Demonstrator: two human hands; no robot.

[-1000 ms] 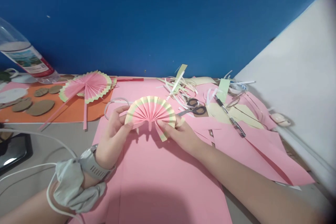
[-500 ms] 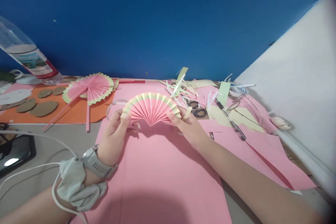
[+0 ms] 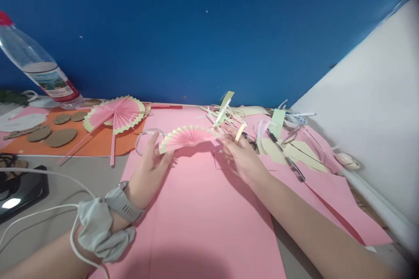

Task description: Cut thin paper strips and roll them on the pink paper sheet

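A pleated paper fan [image 3: 190,135], pink with a pale yellow-green rim, lies tilted low over the pink paper sheet [image 3: 196,209] between my hands. At its left end is my left hand [image 3: 152,165], thumb and index finger spread apart, the thumb by the fan's edge. My right hand [image 3: 240,152] is closed on the fan's right end. A cream paper strip [image 3: 240,133] sticks up at the right fingers. The lower fingers of both hands are partly hidden.
Left are a finished-looking round pink fan [image 3: 126,113], cardboard ovals [image 3: 60,138], a bottle [image 3: 49,74] and a phone [image 3: 29,192]. Paper scraps [image 3: 229,115] and a pen [image 3: 286,157] lie to the right. Scissors [image 3: 250,141] are mostly hidden behind my right hand.
The fan went from bunched to spread wider, then tipped flatter and lower. My left index finger has lifted away from it. My right hand has moved slightly right. The view has shifted a little.
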